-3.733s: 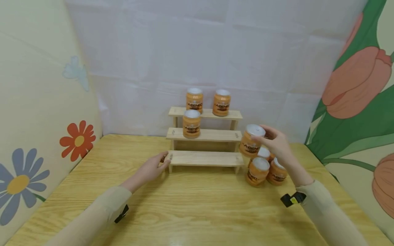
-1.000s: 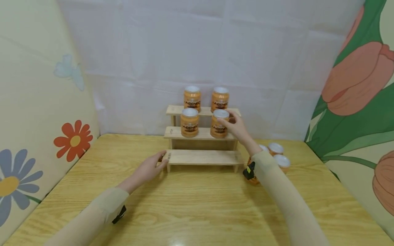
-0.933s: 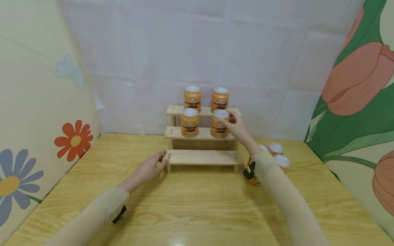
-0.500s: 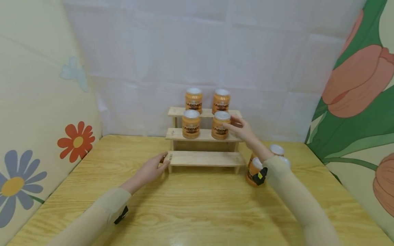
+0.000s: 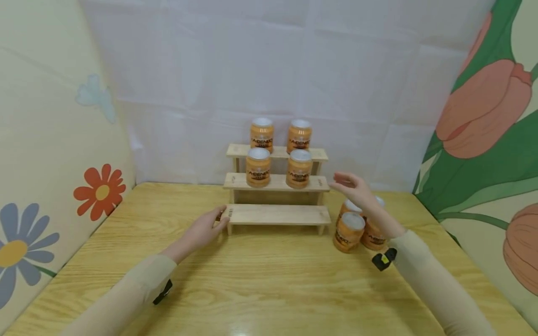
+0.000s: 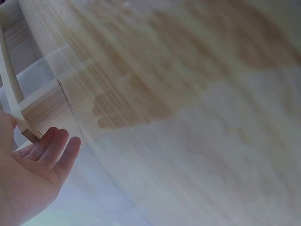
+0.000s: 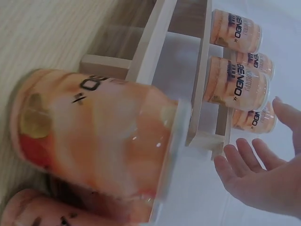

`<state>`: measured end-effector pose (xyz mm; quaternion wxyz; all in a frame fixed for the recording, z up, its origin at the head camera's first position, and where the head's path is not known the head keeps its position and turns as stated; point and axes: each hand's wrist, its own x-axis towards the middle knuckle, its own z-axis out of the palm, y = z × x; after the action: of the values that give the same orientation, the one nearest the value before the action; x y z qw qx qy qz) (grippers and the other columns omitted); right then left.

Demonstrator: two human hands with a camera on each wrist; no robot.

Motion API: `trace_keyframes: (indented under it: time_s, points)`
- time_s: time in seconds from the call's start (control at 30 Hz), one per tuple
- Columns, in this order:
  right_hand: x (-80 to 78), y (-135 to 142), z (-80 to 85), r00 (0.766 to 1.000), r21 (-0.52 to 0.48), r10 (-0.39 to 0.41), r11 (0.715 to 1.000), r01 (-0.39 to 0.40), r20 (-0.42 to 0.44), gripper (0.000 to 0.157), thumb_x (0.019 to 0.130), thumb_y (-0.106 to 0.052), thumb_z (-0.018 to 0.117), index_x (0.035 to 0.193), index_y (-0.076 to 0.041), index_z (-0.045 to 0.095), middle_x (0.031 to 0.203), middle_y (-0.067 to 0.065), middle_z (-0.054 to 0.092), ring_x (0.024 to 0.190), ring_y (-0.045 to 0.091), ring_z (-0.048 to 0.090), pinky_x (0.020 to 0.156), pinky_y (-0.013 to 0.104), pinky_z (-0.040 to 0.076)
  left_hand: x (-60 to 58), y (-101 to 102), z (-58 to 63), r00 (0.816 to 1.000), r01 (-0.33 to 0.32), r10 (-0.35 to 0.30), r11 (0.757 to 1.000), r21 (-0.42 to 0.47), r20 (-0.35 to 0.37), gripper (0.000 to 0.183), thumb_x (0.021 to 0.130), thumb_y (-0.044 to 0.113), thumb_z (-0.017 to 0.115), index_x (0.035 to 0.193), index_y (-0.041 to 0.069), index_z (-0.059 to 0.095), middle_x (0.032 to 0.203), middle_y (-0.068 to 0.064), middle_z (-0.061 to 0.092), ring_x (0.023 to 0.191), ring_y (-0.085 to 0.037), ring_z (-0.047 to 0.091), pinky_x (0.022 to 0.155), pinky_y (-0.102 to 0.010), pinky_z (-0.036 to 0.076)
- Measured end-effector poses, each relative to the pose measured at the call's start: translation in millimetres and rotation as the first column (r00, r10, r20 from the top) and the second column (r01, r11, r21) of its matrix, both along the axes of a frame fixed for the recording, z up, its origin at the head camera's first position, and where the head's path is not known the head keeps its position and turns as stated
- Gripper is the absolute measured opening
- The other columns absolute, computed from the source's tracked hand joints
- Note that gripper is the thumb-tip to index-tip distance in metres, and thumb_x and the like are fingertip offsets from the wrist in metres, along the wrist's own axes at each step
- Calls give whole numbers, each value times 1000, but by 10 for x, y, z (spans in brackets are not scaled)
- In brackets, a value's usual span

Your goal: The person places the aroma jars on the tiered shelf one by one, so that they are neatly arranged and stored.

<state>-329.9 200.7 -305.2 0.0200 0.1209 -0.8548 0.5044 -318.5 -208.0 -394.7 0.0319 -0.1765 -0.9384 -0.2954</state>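
Note:
A three-step wooden display stand (image 5: pixel 275 214) stands on the table. Two orange cans with silvery lids, a left can (image 5: pixel 262 135) and a right can (image 5: pixel 299 136), are on its top step. Below them, another left can (image 5: pixel 258 168) and right can (image 5: pixel 299 169) stand upright on the middle step; the lowest step is bare. My left hand (image 5: pixel 205 228) grips the left end of the lowest step, thumb and fingers either side of the board (image 6: pixel 29 132). Off the stand's right side, my right hand (image 5: pixel 357 190) is held in the air, fingers extended and holding nothing (image 7: pixel 263 174).
Several more orange cans (image 5: pixel 350 232) cluster on the table right of the stand, under my right forearm, which partly hides them. A white cloth (image 5: pixel 210 93) hangs behind. Flower-printed panels (image 5: pixel 50 116) flank the wood-grain table (image 5: pixel 252 280).
My right hand carried a can from the right onto the middle step beside the first one, let go, and drew back right toward the cluster. My left hand stayed at the stand.

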Motion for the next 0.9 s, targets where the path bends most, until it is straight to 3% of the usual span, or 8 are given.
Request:
trace_keyframes:
  time_s: [0.33, 0.57, 0.77, 0.9]
  points:
    - [260, 260, -198, 1000, 6, 8, 1000, -8, 12, 61, 94, -39, 56, 142, -6, 39, 144, 19, 41, 131, 36, 40, 107, 53, 34, -13, -6, -10, 1000, 5, -5, 1000, -2, -7, 56, 102, 29, 41, 144, -7, 28, 137, -30, 43, 119, -42, 49, 94, -54, 45]
    - [358, 349, -382, 997, 70, -19, 997, 24, -78, 50, 93, -28, 61, 132, 2, 51, 134, 23, 52, 119, 37, 53, 97, 48, 46, -31, 1, -33, 1000, 16, -16, 1000, -6, -6, 57, 102, 29, 40, 143, -7, 28, 136, -31, 44, 117, -42, 51, 92, -53, 46]
    - [451, 377, -491, 996, 100, -55, 993, 62, -68, 56, 90, -29, 64, 135, 1, 48, 133, 24, 52, 120, 38, 51, 95, 47, 47, -20, 11, -14, 1000, 17, -17, 1000, -3, -4, 56, 102, 28, 40, 143, -8, 28, 134, -31, 45, 116, -42, 51, 92, -53, 46]
    - [476, 379, -545, 993, 91, -22, 995, 33, -117, 54, 90, -20, 64, 134, 5, 47, 134, 26, 49, 124, 41, 47, 100, 50, 43, -19, 12, -1, 1000, 17, -17, 1000, -7, -4, 56, 102, 28, 40, 144, -8, 27, 134, -31, 45, 116, -42, 51, 92, -53, 47]
